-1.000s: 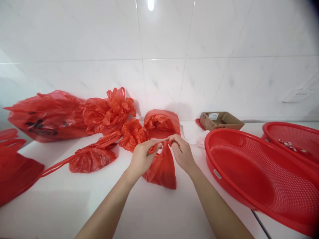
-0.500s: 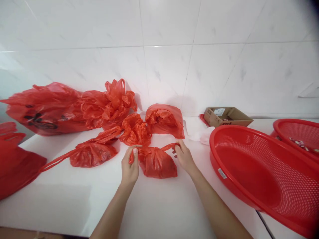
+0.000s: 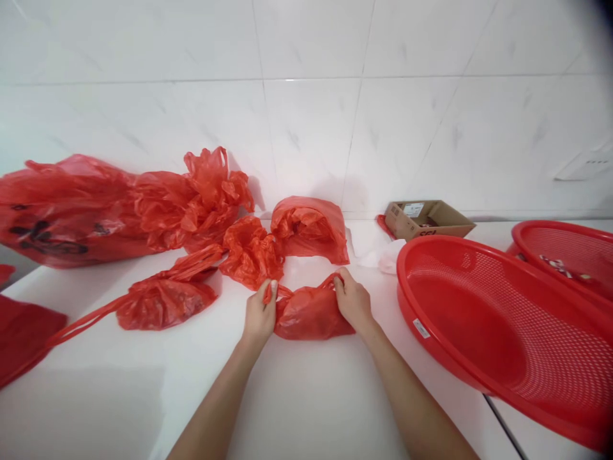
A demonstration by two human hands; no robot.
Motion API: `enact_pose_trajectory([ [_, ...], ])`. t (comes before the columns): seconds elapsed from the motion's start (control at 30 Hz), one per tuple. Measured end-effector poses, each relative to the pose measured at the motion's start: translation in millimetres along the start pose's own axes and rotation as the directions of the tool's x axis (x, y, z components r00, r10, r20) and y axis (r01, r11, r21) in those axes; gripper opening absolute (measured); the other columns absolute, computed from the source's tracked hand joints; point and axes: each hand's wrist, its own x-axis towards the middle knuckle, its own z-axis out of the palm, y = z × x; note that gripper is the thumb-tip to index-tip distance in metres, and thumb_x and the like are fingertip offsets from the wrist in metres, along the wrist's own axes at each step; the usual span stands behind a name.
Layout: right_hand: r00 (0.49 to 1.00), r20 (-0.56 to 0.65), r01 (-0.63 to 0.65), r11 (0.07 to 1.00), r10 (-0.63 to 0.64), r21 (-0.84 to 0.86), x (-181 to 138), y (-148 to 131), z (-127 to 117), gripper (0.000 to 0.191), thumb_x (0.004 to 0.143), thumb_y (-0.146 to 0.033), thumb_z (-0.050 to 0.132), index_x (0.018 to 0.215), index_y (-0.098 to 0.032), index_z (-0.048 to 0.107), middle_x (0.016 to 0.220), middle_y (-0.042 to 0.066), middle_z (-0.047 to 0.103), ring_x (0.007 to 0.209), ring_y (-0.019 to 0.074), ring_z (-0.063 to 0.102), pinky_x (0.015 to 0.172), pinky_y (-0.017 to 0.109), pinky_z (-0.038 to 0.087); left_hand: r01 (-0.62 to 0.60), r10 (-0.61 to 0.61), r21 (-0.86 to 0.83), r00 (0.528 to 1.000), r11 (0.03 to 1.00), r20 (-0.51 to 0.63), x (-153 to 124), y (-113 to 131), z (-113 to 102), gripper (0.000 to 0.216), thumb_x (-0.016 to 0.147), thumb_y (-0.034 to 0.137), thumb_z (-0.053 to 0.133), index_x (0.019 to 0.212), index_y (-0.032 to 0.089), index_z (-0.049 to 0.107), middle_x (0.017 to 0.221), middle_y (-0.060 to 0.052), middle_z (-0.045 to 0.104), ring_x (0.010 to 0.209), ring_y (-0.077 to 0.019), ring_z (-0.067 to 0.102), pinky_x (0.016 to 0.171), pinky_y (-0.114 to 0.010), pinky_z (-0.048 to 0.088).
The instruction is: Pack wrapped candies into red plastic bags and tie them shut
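Note:
A filled red plastic bag rests on the white table between my two hands. My left hand is closed, pinching one of its handles at the left, thumb on top. At the right, my right hand grips the other handle, its fingers against the bag's side. The bag's contents are hidden. Just behind lie a crumpled red bag and a bunched red bag with a folded-back opening. Left of my left hand, another filled red bag lies with its handles stretched out both ways.
Large red bags stand against the tiled wall at the left. On the right are a big red plastic basket and a second red basket with small pieces inside. A small cardboard box sits behind them, beside white tissue-like material.
My hands have come slightly closer together, drawing the handles in against the bag. The right hand now sits nearer the bag's side. The whole view has shifted a little to the right.

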Motion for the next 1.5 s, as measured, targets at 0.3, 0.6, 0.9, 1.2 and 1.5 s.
enact_pose_trajectory([
  [0.3,0.999,-0.009,-0.049,0.986,0.048,-0.160,10,20,17,0.026,0.098,-0.028,0.034,0.099,-0.021,0.059,0.071,0.004,0.065,0.070,0.0196,0.059,0.078,0.032,0.029,-0.011,-0.060,0.352,0.980,0.936,0.189,31,-20,32,0.035,0.096,0.042,0.036,0.088,0.020,0.062,0.075,-0.008,0.069,0.071,-0.0236,0.065,0.063,-0.029,0.039],
  [0.6,0.994,-0.089,-0.060,0.997,0.065,0.058,12,32,19,0.018,0.091,-0.029,0.047,0.083,-0.021,0.061,0.065,0.001,0.060,0.070,0.0192,0.057,0.083,0.036,0.030,-0.056,-0.087,0.542,0.968,0.838,0.234,21,-22,38,0.039,0.097,0.043,0.033,0.094,0.022,0.065,0.086,-0.011,0.073,0.080,-0.0270,0.069,0.065,-0.031,0.041],
  [0.9,0.980,-0.191,0.071,0.803,0.054,0.592,-7,12,7,0.025,0.093,-0.037,0.031,0.086,-0.022,0.050,0.086,0.002,0.065,0.075,0.0155,0.060,0.066,0.026,0.046,0.004,-0.116,0.498,0.974,0.867,0.195,22,-29,29,0.046,0.099,0.043,0.027,0.109,0.020,0.066,0.098,-0.012,0.075,0.089,-0.0276,0.069,0.072,-0.033,0.045],
  [1.2,0.969,-0.155,0.206,0.282,-0.191,0.937,-38,-26,-14,0.029,0.095,-0.040,0.039,0.085,-0.021,0.058,0.074,0.002,0.062,0.081,0.0181,0.062,0.081,0.034,0.047,0.077,-0.139,0.420,0.983,0.904,0.119,30,-38,30,0.042,0.099,0.039,0.029,0.103,0.019,0.066,0.096,-0.011,0.075,0.088,-0.0242,0.069,0.074,-0.030,0.045],
  [1.5,0.981,-0.115,0.065,0.300,0.154,0.952,-24,-13,-30,0.019,0.078,-0.019,0.038,0.059,-0.020,0.041,0.049,-0.007,0.025,0.044,0.0075,0.026,0.045,0.022,0.022,0.055,-0.106,0.341,0.985,0.938,0.133,36,-40,27,0.041,0.100,0.039,0.030,0.092,0.018,0.065,0.079,-0.008,0.072,0.073,-0.0210,0.067,0.068,-0.028,0.044],
])
